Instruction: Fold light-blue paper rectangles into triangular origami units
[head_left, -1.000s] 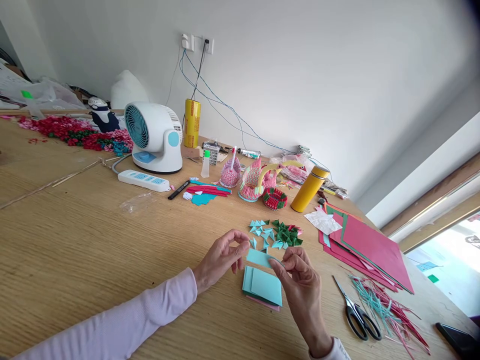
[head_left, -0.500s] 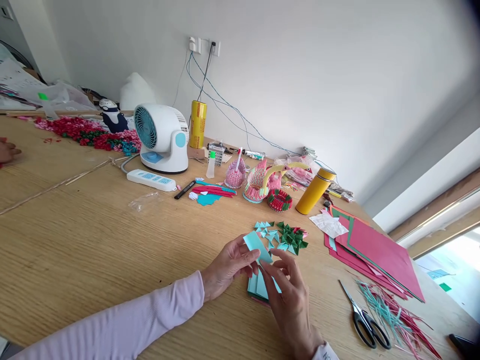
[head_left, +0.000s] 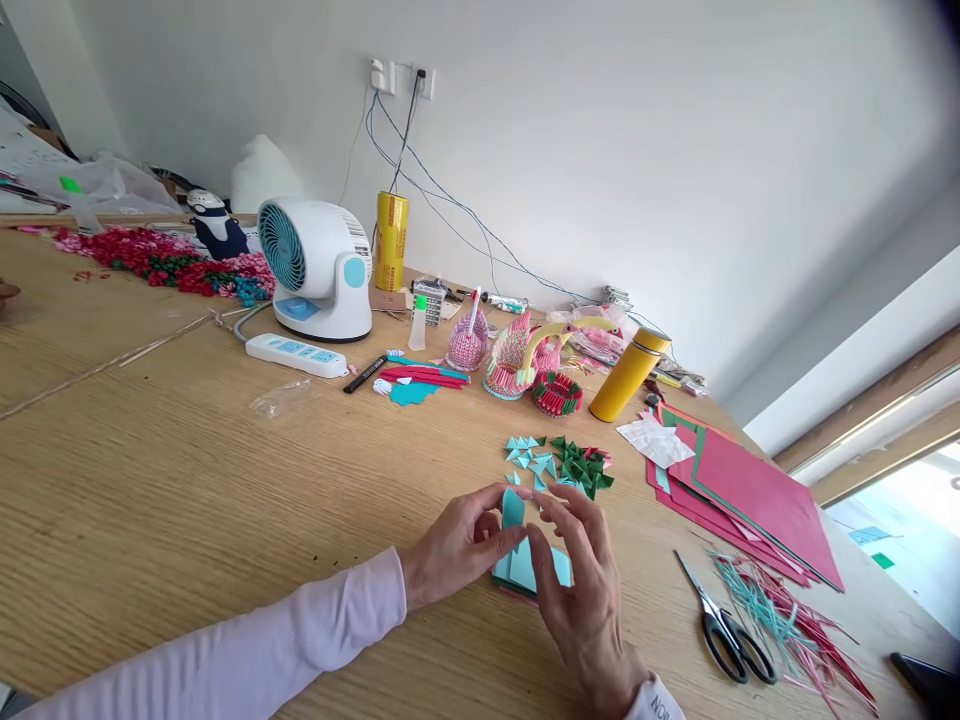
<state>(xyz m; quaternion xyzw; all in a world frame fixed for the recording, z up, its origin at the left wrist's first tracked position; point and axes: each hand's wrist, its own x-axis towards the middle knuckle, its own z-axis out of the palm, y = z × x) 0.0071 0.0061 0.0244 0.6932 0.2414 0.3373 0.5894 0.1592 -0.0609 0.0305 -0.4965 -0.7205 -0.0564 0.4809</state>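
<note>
Between the thumb and fingers of my left hand point(head_left: 469, 540) is a small light blue paper piece point(head_left: 513, 508), held upright and bent over. My right hand point(head_left: 581, 580) is curled in from the other side, its thumb and fingertips at the paper's right edge; part of that edge is hidden behind them. Below both hands lies a stack of light blue paper slips point(head_left: 536, 570), with darker and reddish edges underneath. Just beyond the fingers are folded light blue triangles point(head_left: 529, 455) and a pile of dark green triangles point(head_left: 585, 468).
To the right are black-handled scissors point(head_left: 731, 630), shredded paper strips point(head_left: 780, 610) and red paper sheets point(head_left: 757, 490). Behind stand a yellow bottle point(head_left: 626, 380), paper swans point(head_left: 514, 355), a red-green paper ring point(head_left: 557, 394), a white fan point(head_left: 322, 265) and a power strip point(head_left: 296, 355).
The light blue paper has gone from lying flat and tilted between my hands to bent and upright. My right fingers have shifted at its right edge. The view has moved slightly.
</note>
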